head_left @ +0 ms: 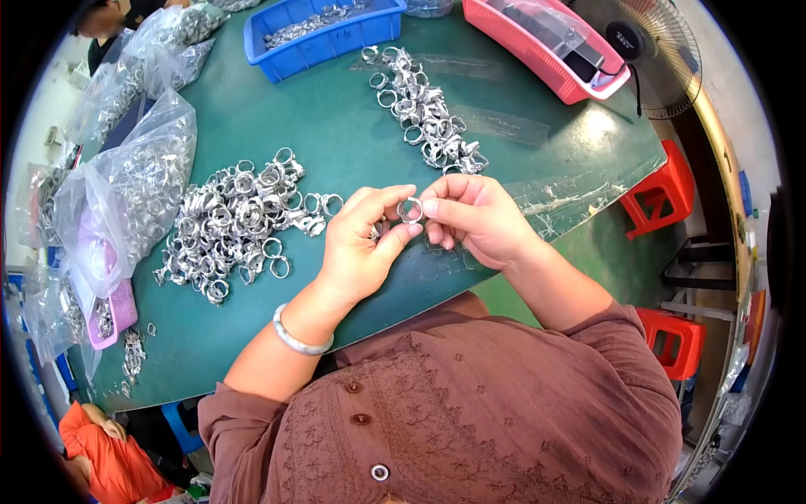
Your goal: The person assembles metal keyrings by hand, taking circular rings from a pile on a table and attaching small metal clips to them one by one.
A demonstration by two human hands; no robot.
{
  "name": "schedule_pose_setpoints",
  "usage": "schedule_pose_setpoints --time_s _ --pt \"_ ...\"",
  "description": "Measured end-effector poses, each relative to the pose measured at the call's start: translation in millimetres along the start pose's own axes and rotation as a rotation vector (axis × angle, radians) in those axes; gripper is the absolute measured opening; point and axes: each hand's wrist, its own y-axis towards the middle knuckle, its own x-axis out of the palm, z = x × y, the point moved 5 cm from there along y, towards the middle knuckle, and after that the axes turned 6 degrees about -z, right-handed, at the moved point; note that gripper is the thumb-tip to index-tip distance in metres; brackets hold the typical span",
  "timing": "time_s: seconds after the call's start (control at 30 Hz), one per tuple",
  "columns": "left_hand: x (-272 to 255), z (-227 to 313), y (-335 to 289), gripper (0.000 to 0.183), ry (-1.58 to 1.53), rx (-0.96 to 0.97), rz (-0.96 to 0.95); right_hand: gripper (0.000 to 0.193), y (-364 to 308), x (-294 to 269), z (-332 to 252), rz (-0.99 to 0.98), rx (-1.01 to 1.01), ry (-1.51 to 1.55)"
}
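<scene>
Between my two hands is a silver metal ring, upright above the table's near edge. My left hand pinches it between thumb and forefinger; more metal shows under its curled fingers, too hidden to make out. My right hand is closed, with thumb and fingertips touching the ring's right side. Left of my hands lies a large heap of silver rings on the green table. Beyond my hands stretches a narrower pile of rings.
A blue bin of metal pieces and a pink basket stand at the back. Plastic bags of rings and a purple basket line the left. Red stools and a fan are right. A person in orange sits lower left.
</scene>
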Motion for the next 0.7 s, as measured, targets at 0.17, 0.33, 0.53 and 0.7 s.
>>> schedule_pose_setpoints --time_s 0.17,0.33,0.53,0.7 --pt "0 -5 1 0.037 -0.198 -0.057 0.005 0.013 -3 -6 -13 0.077 -0.113 -0.114" --pt "3 -10 2 0.037 -0.338 -0.109 -0.011 0.009 -5 -26 -25 0.254 -0.311 -0.433" --pt "4 -12 1 0.036 -0.457 -0.18 -0.017 0.014 -9 -28 -50 0.386 -0.627 -1.148" --pt "5 -15 0 0.035 -0.731 -0.337 -0.079 0.019 -4 -18 -56 0.374 -0.644 -1.454"
